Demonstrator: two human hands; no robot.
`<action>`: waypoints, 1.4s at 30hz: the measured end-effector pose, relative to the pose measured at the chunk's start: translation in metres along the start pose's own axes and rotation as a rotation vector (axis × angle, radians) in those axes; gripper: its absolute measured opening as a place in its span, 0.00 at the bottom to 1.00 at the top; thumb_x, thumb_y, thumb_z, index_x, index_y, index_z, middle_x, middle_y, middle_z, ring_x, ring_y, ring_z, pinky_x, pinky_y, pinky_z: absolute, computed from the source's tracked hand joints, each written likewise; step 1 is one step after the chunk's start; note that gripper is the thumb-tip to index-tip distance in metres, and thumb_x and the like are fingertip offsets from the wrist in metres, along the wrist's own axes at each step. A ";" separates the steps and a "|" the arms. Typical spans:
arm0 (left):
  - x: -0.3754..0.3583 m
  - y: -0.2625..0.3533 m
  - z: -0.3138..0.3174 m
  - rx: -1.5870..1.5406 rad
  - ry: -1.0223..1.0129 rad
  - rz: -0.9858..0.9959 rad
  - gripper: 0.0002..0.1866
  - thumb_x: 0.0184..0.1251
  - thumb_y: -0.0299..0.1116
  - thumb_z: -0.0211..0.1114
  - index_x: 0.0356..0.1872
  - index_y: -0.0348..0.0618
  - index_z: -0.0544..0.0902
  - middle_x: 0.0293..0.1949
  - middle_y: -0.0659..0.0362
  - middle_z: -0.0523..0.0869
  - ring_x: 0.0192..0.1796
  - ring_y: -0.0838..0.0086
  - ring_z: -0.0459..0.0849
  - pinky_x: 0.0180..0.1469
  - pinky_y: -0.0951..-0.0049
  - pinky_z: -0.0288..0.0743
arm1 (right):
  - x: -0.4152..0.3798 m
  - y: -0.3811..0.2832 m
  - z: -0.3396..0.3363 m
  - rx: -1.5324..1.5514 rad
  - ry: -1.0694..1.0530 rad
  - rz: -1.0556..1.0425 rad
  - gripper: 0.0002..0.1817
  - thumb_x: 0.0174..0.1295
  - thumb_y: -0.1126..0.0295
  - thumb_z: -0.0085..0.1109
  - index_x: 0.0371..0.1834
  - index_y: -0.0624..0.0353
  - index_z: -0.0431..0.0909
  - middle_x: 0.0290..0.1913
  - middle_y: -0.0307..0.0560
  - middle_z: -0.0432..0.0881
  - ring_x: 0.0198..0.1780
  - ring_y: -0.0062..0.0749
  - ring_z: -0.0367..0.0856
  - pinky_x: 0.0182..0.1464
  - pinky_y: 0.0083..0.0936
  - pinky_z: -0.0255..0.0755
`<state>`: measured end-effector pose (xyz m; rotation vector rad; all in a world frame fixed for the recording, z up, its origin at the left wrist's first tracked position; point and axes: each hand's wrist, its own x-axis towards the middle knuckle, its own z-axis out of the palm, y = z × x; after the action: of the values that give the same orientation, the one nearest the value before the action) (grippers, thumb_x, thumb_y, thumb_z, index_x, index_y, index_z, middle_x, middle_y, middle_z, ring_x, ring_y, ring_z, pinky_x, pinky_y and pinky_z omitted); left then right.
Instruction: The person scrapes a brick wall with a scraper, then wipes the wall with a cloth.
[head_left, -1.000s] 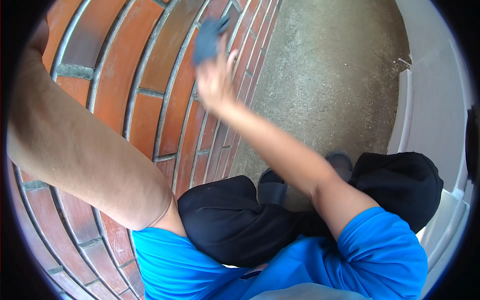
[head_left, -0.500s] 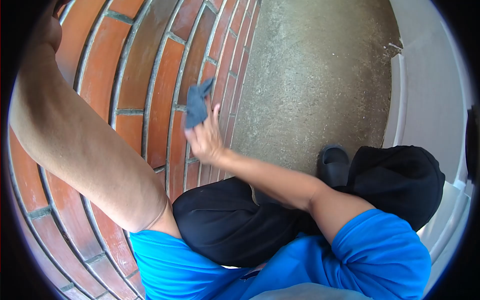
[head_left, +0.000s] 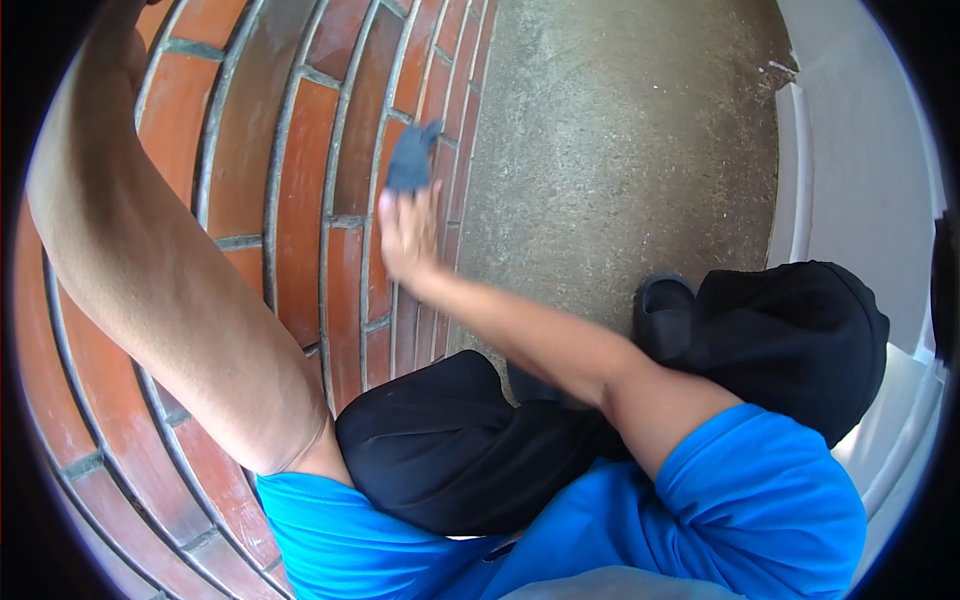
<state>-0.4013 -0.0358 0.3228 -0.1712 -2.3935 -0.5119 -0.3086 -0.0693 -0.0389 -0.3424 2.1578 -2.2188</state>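
Observation:
A blue-grey cloth (head_left: 410, 162) lies against the red brick wall (head_left: 300, 190), bunched at its upper end. My right hand (head_left: 408, 235) holds it at the fingertips, fingers stretched along the bricks and slightly blurred. My left arm reaches up along the wall at the far left. Only a dark part of my left hand (head_left: 128, 45) shows at the top left edge of the view, and its fingers cannot be made out.
A rough concrete floor (head_left: 620, 150) runs beside the wall. White panelling (head_left: 860, 170) with a raised edge borders it on the right. My bent knees in black trousers (head_left: 790, 350) and a dark clog (head_left: 668, 315) are below.
My right hand has slid the cloth up and slightly right along the bricks. The left arm has stayed raised against the wall, and the view has shifted a little.

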 end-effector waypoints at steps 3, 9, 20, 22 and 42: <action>0.003 -0.002 0.014 -0.003 -0.031 -0.007 0.16 0.71 0.46 0.62 0.30 0.45 0.78 0.21 0.62 0.75 0.17 0.77 0.71 0.20 0.73 0.63 | -0.025 -0.004 -0.003 -0.044 -0.181 0.097 0.36 0.77 0.49 0.25 0.80 0.62 0.49 0.82 0.65 0.40 0.83 0.62 0.29 0.76 0.66 0.18; 0.009 -0.005 0.037 -0.026 -0.087 -0.062 0.16 0.70 0.46 0.63 0.29 0.45 0.78 0.20 0.62 0.75 0.15 0.76 0.70 0.18 0.72 0.63 | 0.128 0.018 -0.024 -0.018 -0.078 0.282 0.37 0.78 0.46 0.20 0.75 0.64 0.62 0.80 0.66 0.47 0.83 0.61 0.32 0.76 0.71 0.22; 0.011 -0.021 0.065 0.005 -0.046 0.005 0.19 0.70 0.47 0.62 0.26 0.44 0.76 0.20 0.61 0.74 0.15 0.75 0.71 0.16 0.72 0.62 | -0.061 0.018 -0.008 -0.063 -0.095 0.105 0.37 0.77 0.47 0.25 0.77 0.67 0.54 0.79 0.71 0.45 0.82 0.67 0.30 0.75 0.71 0.22; 0.006 -0.015 0.071 0.081 -0.012 0.074 0.19 0.71 0.47 0.62 0.25 0.43 0.76 0.20 0.61 0.74 0.15 0.75 0.72 0.16 0.71 0.62 | -0.054 0.023 -0.012 -0.158 -0.196 0.115 0.39 0.77 0.45 0.23 0.79 0.65 0.49 0.80 0.69 0.41 0.82 0.67 0.27 0.75 0.71 0.22; 0.008 -0.022 0.060 0.018 -0.040 -0.009 0.17 0.70 0.45 0.62 0.27 0.43 0.78 0.20 0.62 0.74 0.17 0.78 0.71 0.18 0.75 0.63 | 0.019 -0.012 -0.016 0.037 -0.096 -0.410 0.40 0.72 0.39 0.37 0.73 0.62 0.65 0.79 0.66 0.50 0.82 0.64 0.37 0.76 0.72 0.23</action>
<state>-0.4489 -0.0323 0.2798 -0.1639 -2.4378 -0.4954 -0.3288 -0.0561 -0.0244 -0.9456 2.1482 -2.3687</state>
